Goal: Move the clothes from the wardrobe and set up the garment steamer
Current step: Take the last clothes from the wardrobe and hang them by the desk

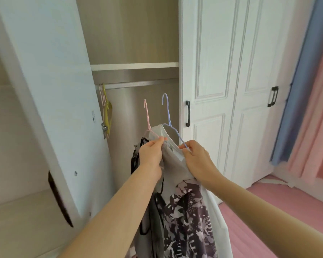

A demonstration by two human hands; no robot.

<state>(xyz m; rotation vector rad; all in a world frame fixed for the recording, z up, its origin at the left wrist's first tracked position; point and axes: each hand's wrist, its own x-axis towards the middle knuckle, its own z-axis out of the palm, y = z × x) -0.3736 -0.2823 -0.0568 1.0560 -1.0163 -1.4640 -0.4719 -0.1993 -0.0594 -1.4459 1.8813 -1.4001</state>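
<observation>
Head cam: left hand [151, 153] pinches pink hanger [147, 116] w/ grey top; right hand [196, 158] grips blue hanger [168, 116] w/ white patterned garment [190, 211]. Both hangers off rail [136, 84], held just in front of open wardrobe [134, 40].

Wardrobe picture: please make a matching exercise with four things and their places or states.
Things:
1. pink hanger
2. blue hanger
3. yellow hangers
4. right door

States:
A. on the rail
B. held by the left hand
C. shut
D. held by the right hand

Pairs: 1-B, 2-D, 3-A, 4-C
</observation>
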